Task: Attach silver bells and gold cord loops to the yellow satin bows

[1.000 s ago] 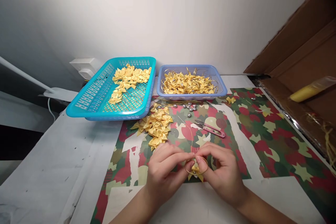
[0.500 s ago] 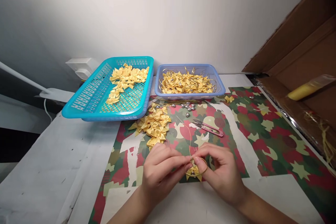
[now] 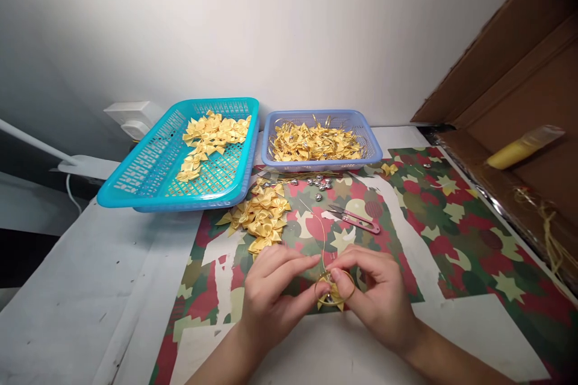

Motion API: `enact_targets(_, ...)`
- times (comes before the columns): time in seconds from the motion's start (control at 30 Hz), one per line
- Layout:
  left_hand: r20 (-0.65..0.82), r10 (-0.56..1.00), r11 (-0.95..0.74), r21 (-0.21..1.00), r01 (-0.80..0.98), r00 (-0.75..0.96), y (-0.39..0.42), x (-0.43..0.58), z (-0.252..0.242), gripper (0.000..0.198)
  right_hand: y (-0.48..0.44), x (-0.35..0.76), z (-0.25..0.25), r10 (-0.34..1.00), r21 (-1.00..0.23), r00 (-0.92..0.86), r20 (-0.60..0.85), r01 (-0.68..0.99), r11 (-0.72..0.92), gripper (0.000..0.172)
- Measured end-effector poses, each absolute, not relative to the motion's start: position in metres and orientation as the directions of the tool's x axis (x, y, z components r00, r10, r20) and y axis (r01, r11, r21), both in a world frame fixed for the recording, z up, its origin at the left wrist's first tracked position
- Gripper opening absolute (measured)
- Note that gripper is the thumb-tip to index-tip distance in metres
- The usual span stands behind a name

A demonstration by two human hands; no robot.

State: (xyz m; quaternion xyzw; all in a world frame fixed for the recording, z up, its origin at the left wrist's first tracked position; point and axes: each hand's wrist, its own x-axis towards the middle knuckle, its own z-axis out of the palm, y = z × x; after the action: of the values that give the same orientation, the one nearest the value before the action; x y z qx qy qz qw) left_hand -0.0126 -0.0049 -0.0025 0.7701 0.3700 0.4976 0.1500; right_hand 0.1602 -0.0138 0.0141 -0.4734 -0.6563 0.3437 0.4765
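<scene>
Between my hands is a yellow ribbon bow (image 3: 321, 303) with a small silver bell and a loop of gold cord (image 3: 342, 300). My right hand (image 3: 377, 289) pinches it at the top between thumb and forefinger. On its other side, my left hand (image 3: 275, 289) has its forefinger and thumb spread apart, the thumb tip against the loop. A thin yellow thread (image 3: 323, 234) runs up from the pinch across the patterned sheet. Thread snips (image 3: 356, 219) with pink handles lie beyond my right hand. A pile of yellow bows (image 3: 264, 216) lies beyond my left hand.
A turquoise basket (image 3: 212, 197) with loose bows stands at back left. Next to it, a blue basket (image 3: 323, 164) holds bows with gold loops. Several silver bells (image 3: 318, 197) lie in front. One bow (image 3: 389, 169) sits right of the blue basket. Cardboard (image 3: 497, 72) borders the right.
My left forefinger has lifted away from its thumb, opening a gap beside the bow. My right hand keeps its pinch. The whole view has shifted slightly.
</scene>
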Motion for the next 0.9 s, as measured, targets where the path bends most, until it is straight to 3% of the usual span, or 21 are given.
enact_targets(0.1, 0.598, 0.764, -0.641, 0.659, 0.393, 0.243, -0.0071, -0.0084, -0.0005, 0.004, -0.0142, 0.1596, 0.0125, 0.913, -0.852, -0.095, 0.396, 0.333, 0.404, 0.012)
enact_targets(0.37, 0.459, 0.858, -0.513, 0.792, 0.332, 0.23, -0.0103, -0.004, 0.0035, 0.016, -0.013, 0.1585, 0.0116, 0.879, -0.798, -0.101, 0.466, 0.381, 0.467, 0.012)
enact_targets(0.9, 0.467, 0.864, -0.504, 0.795, 0.338, 0.19, -0.0101, -0.0055, 0.0009, 0.014, -0.0132, 0.1602, 0.0134, 0.886, -0.807, -0.1, 0.452, 0.376, 0.455, 0.012)
